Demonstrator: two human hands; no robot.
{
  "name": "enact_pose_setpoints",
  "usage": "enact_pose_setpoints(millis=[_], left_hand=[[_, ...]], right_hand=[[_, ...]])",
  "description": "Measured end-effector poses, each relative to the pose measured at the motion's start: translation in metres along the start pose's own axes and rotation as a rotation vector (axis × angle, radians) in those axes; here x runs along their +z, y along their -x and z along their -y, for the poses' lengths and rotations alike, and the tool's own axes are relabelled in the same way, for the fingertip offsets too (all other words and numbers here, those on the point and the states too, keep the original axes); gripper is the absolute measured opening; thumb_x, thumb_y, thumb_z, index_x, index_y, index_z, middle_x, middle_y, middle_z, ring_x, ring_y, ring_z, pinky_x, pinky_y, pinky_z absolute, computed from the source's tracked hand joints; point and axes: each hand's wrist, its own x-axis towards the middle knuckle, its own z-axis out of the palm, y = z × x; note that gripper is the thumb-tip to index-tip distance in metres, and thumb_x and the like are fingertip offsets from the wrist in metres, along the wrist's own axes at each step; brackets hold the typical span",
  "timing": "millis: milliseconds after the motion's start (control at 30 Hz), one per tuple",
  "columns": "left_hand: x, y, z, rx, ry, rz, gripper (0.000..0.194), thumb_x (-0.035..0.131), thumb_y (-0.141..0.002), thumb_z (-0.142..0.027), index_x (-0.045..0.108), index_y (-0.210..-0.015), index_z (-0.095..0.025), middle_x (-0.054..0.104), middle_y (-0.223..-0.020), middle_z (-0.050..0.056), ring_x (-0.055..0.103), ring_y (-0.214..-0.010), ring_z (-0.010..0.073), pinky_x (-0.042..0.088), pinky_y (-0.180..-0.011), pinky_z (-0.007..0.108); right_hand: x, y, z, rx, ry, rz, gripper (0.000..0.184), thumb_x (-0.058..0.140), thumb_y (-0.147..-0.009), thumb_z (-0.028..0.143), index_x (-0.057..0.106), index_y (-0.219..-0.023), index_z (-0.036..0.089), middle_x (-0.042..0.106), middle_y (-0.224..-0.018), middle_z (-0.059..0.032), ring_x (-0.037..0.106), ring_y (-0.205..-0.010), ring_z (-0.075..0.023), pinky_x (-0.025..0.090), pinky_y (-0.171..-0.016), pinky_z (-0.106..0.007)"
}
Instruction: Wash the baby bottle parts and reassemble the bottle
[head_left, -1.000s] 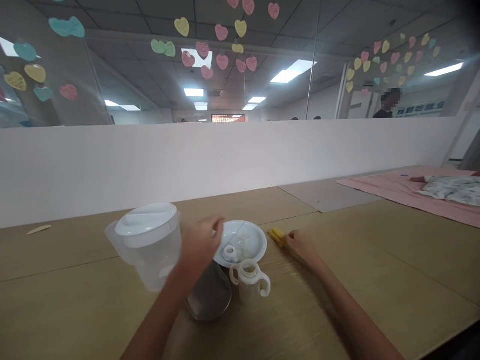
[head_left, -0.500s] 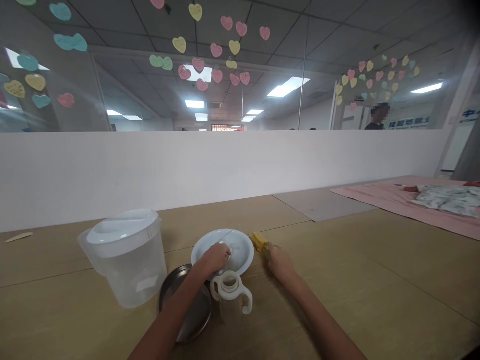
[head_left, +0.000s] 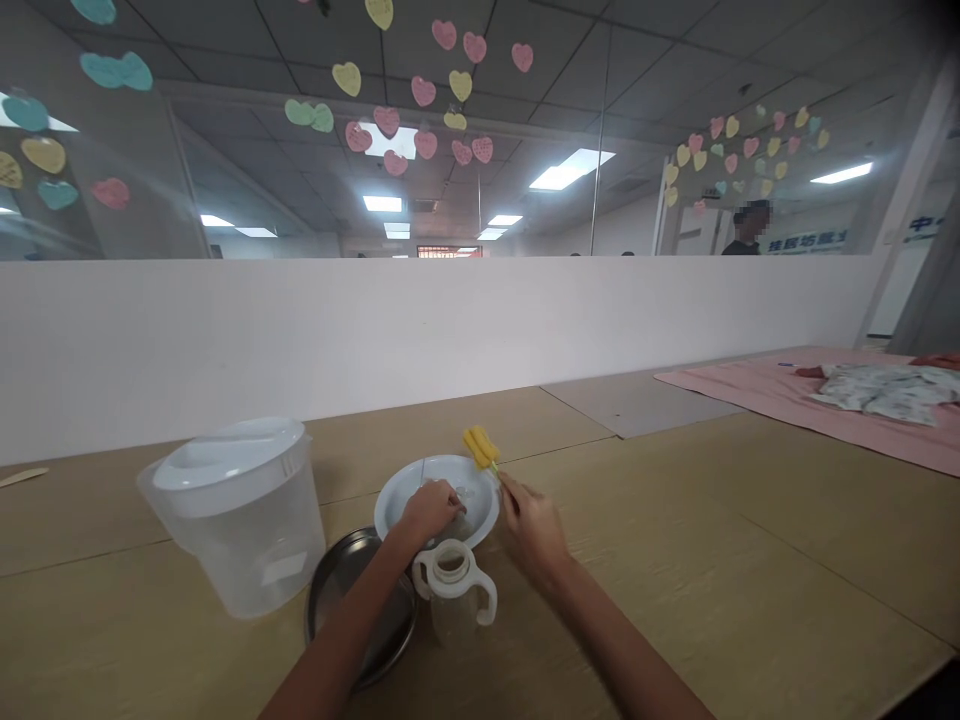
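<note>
My left hand (head_left: 433, 508) reaches into a white bowl (head_left: 397, 492), its fingers closed together; what they hold is hidden. Some clear, shiny material shows beside those fingertips. With my right hand (head_left: 534, 525) I grip the thin handle of a yellow sponge bottle brush (head_left: 481, 447), its head raised over the bowl's far right rim. In front of the bowl stands an uncapped baby bottle (head_left: 454, 598) with two white handles. Left of the bottle lies a round metal dish (head_left: 330, 590), partly covered by my left forearm.
A translucent plastic bucket (head_left: 247, 530) with a white lid stands on the tabletop (head_left: 675, 560) at left. A pink cloth (head_left: 712, 390) with patterned fabric (head_left: 885, 392) lies at far right. A low white wall (head_left: 420, 330) with glass above borders the back. A person (head_left: 748, 230) shows beyond the glass.
My right hand has lifted the bottle brush and swung its head left, from beside the bowl to above its rim. My left hand remains in the bowl. The view has shifted slightly.
</note>
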Motion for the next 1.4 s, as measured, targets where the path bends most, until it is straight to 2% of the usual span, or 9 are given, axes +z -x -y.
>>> enact_pose_setpoints(millis=[267, 467, 600, 833, 1000, 1100, 1200, 1300, 1400], left_hand=[[-0.021, 0.011, 0.001, 0.033, -0.009, -0.118, 0.017, 0.044, -0.070, -0.016, 0.061, -0.071, -0.015, 0.065, -0.079, 0.008, 0.059, -0.076, 0.0191, 0.041, -0.066, 0.027], [-0.054, 0.026, -0.001, 0.160, 0.331, -0.140, 0.030, 0.031, -0.077, -0.019, 0.053, -0.098, -0.017, 0.060, -0.073, 0.000, 0.054, -0.058, 0.0107, 0.040, -0.050, 0.019], [-0.067, 0.036, -0.013, 0.206, 0.680, -0.223, 0.028, 0.033, -0.080, -0.030, 0.055, -0.088, -0.015, 0.054, -0.070, 0.000, 0.049, -0.055, 0.0103, 0.040, -0.045, 0.019], [-0.075, 0.046, -0.026, 0.201, 0.498, -0.467, 0.034, 0.041, -0.079, -0.043, 0.057, -0.069, -0.016, 0.058, -0.062, 0.001, 0.052, -0.059, 0.0136, 0.038, -0.053, 0.023], [-0.078, 0.040, -0.012, 0.126, 0.709, -0.536, 0.034, 0.039, -0.080, -0.044, 0.057, -0.076, -0.015, 0.060, -0.067, 0.003, 0.050, -0.055, 0.0133, 0.040, -0.054, 0.024], [-0.078, 0.040, -0.011, 0.060, 0.924, -0.488, 0.033, 0.044, -0.079, -0.044, 0.060, -0.077, -0.014, 0.063, -0.083, 0.007, 0.056, -0.072, 0.0166, 0.044, -0.063, 0.026], [-0.075, 0.040, -0.016, 0.023, 1.357, -0.367, 0.031, 0.048, -0.079, -0.043, 0.060, -0.089, -0.016, 0.056, -0.113, 0.011, 0.054, -0.098, 0.0211, 0.045, -0.079, 0.031], [-0.073, 0.039, -0.022, -0.032, 1.696, -0.189, 0.028, 0.043, -0.084, -0.039, 0.054, -0.100, -0.020, 0.042, -0.131, 0.009, 0.047, -0.112, 0.0241, 0.041, -0.088, 0.045], [-0.073, 0.040, -0.025, -0.082, 1.793, -0.032, 0.027, 0.039, -0.086, -0.039, 0.051, -0.105, -0.024, 0.037, -0.135, 0.005, 0.043, -0.115, 0.0268, 0.033, -0.090, 0.060]], right_hand=[[0.004, 0.009, 0.007, -0.242, -0.089, -0.181, 0.043, 0.033, -0.083, 0.012, 0.047, -0.123, 0.015, 0.065, -0.097, -0.0093, 0.061, -0.083, -0.0155, 0.049, -0.073, -0.026], [0.004, 0.009, 0.008, -0.132, -0.052, -0.277, 0.040, 0.032, -0.084, 0.012, 0.052, -0.119, 0.017, 0.066, -0.098, -0.0082, 0.061, -0.078, -0.0161, 0.050, -0.070, -0.028], [0.002, 0.009, 0.013, -0.104, -0.066, -0.300, 0.042, 0.031, -0.083, 0.011, 0.051, -0.120, 0.018, 0.066, -0.098, -0.0073, 0.060, -0.081, -0.0157, 0.049, -0.072, -0.028], [0.000, 0.009, 0.012, -0.200, -0.042, -0.300, 0.053, 0.029, -0.078, 0.004, 0.043, -0.127, 0.018, 0.060, -0.112, -0.0066, 0.057, -0.092, -0.0156, 0.047, -0.079, -0.029], [0.004, 0.007, 0.004, -0.092, 0.138, -0.293, 0.058, 0.030, -0.069, 0.000, 0.050, -0.120, 0.017, 0.064, -0.101, -0.0063, 0.058, -0.084, -0.0184, 0.048, -0.071, -0.031], [0.004, 0.007, 0.003, -0.034, 0.122, -0.329, 0.051, 0.031, -0.073, 0.003, 0.050, -0.118, 0.016, 0.065, -0.095, -0.0072, 0.059, -0.083, -0.0184, 0.048, -0.069, -0.030], [-0.001, 0.008, 0.007, -0.109, 0.032, -0.343, 0.042, 0.032, -0.079, 0.009, 0.051, -0.116, 0.015, 0.064, -0.100, -0.0078, 0.059, -0.089, -0.0168, 0.048, -0.076, -0.029], [-0.007, 0.008, 0.013, -0.166, -0.040, -0.331, 0.035, 0.034, -0.082, 0.012, 0.053, -0.112, 0.015, 0.064, -0.098, -0.0072, 0.059, -0.089, -0.0151, 0.047, -0.077, -0.027], [-0.010, 0.008, 0.015, -0.200, -0.078, -0.339, 0.034, 0.034, -0.083, 0.012, 0.054, -0.110, 0.015, 0.065, -0.095, -0.0075, 0.060, -0.086, -0.0146, 0.048, -0.075, -0.027]])
